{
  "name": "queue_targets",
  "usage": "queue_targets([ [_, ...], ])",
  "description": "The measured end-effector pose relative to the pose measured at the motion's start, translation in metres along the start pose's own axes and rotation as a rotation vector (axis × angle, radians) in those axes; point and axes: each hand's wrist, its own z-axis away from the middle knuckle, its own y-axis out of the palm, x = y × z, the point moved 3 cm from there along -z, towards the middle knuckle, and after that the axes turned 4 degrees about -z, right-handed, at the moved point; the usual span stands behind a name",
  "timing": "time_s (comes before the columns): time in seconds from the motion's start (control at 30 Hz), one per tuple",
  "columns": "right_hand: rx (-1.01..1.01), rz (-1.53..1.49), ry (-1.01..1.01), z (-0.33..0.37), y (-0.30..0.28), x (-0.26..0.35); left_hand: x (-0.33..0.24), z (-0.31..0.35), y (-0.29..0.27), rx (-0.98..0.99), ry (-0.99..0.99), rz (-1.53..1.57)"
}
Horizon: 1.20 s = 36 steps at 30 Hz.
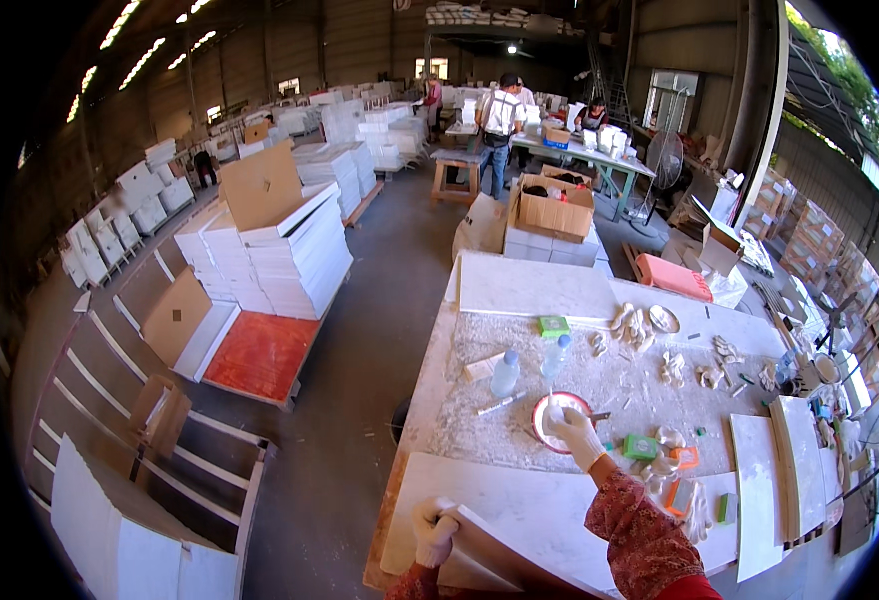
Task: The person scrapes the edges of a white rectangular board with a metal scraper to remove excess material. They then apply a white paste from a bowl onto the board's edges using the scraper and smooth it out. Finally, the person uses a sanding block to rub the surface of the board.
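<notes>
My left hand (434, 532), in a white glove, is closed on the edge of a thin board (504, 555) that is tilted up near the table's front. Beneath it lies a flat white panel (429, 485). My right hand (579, 440), also gloved, reaches over a white bowl with a red rim (539, 437). Its fingers are closed, with something whitish at their tips in the bowl, too small to make out. A dark-handled tool (600, 416) rests at the bowl's right rim. Two clear plastic bottles (505, 374) stand beyond the bowl.
On the dusty worktable (449, 370) lie green blocks (641, 447), orange blocks (683, 457) and several loose gloves (632, 326). A long white panel (534, 285) spans its far side. Boards (797, 465) lean at the right. Stacked white slabs (279, 260) stand left; people work farther back.
</notes>
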Motion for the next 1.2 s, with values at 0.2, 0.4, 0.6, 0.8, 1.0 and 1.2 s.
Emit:
queue_targets([
  [0.2,-0.164,1.094,0.001,-0.068,-0.062,-0.110,0.000,-0.011,0.021,0.008,0.058,-0.080],
  [0.4,-0.179,1.124,0.081,-0.107,-0.020,-0.114,-0.001,-0.008,0.012,-0.172,-0.017,-0.041],
  [0.6,-0.243,0.899,-0.168,-0.069,0.002,-0.041,0.013,-0.035,0.050,0.003,-0.054,-0.137],
  [0.8,0.434,0.125,-0.383,0.070,0.016,0.008,0.023,-0.040,0.080,0.192,-0.125,-0.129],
  [1.0,0.565,0.134,-0.134,0.229,-0.034,0.134,0.026,-0.044,0.092,0.273,-0.127,-0.134],
  [1.2,0.071,0.732,0.151,0.310,-0.031,0.129,0.021,-0.037,0.101,0.359,-0.117,-0.153],
])
